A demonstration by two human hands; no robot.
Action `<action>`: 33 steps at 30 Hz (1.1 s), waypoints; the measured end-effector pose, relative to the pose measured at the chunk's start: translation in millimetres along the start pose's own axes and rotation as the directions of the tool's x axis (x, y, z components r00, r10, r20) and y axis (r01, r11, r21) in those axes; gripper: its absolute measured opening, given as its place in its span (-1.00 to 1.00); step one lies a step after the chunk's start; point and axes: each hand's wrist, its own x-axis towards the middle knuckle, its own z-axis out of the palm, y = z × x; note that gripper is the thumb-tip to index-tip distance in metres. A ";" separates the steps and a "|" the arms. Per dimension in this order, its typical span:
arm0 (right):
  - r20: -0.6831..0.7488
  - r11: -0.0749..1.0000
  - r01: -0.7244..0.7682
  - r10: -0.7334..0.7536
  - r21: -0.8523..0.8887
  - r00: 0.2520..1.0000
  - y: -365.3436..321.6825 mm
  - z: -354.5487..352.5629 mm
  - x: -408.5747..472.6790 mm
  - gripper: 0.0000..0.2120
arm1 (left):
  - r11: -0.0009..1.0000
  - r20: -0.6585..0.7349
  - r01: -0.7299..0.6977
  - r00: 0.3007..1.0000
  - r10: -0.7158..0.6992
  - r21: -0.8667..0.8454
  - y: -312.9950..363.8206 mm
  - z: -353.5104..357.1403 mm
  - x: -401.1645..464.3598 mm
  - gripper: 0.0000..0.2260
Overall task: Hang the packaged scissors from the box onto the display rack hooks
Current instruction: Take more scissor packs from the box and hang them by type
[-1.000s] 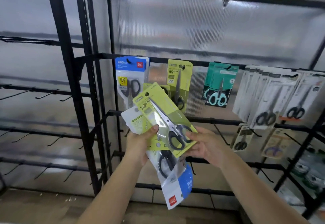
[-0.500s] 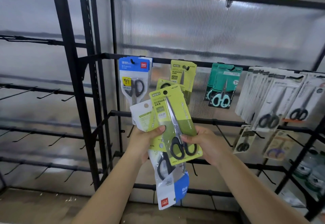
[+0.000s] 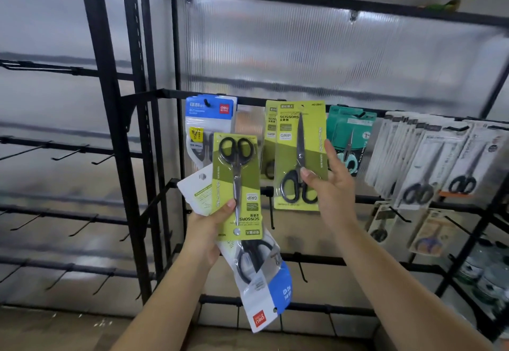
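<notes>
The right hand pinches a green scissors pack, raising it toward the hook above. The left hand grips the spare packs. Next, thread its hole onto the hook.

Upright green pack: "SCISSORS", "GRIP". Inverted green pack: same words, upside down. Hanging blue pack: red "deli" logo, repeated on the lower blue-white pack.
</notes>
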 end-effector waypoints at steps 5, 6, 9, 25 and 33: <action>-0.019 0.995 -0.051 0.049 -0.082 0.999 -1.0 2.8 6.5 -0.39 | 1.000 -0.014 0.008 1.000 -0.008 -0.004 1.3 -5.6 0.2 -0.82; -0.023 0.995 -0.058 0.057 -0.083 0.998 0.2 3.0 6.0 -0.39 | 1.000 -0.016 0.008 1.000 -0.009 -0.003 1.9 -6.7 0.3 -0.82; -0.042 0.992 -0.087 0.083 -0.092 0.996 6.5 1.4 1.7 -0.39 | 1.000 -0.031 0.009 0.999 -0.010 -0.013 3.2 -9.0 0.8 -0.83; 0.045 0.727 -0.219 0.325 -0.651 0.945 20.0 19.5 41.6 -0.32 | 0.998 -0.032 -0.031 0.999 0.029 -0.052 10.8 -19.4 -3.0 -0.72; 0.273 0.897 -0.231 0.346 -0.376 0.898 21.4 44.0 -15.6 -0.85 | 0.999 -0.033 0.003 0.999 -0.004 -0.049 -0.4 -18.2 -7.1 -0.78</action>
